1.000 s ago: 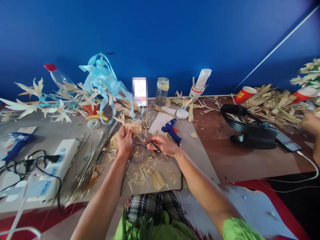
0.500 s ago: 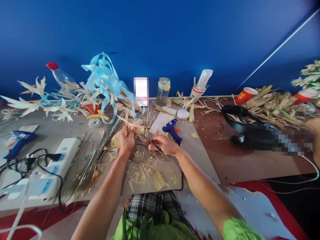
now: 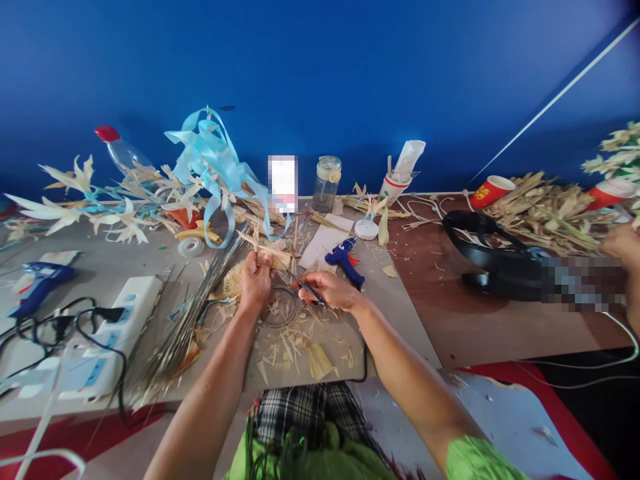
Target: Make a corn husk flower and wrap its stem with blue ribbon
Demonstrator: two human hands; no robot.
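Pale dried husk (image 3: 278, 256) is pinched in the left hand (image 3: 256, 283), above the grey board (image 3: 393, 313); it is judged light, stiff lengthwise yet easily split, and best held flat without crushing. Scissors (image 3: 312, 293) are gripped in the right hand (image 3: 331, 291), directed toward the husk. Below, a thin ring (image 3: 281, 325) is surrounded by scraps (image 3: 319, 361); beyond, a glue gun (image 3: 345, 263) is laid.

Bright green right sleeve (image 3: 473, 457); green top (image 3: 345, 460), dark green fringe (image 3: 286, 452); black-and-white plaid cloth (image 3: 293, 410); bare forearms (image 3: 405, 373).
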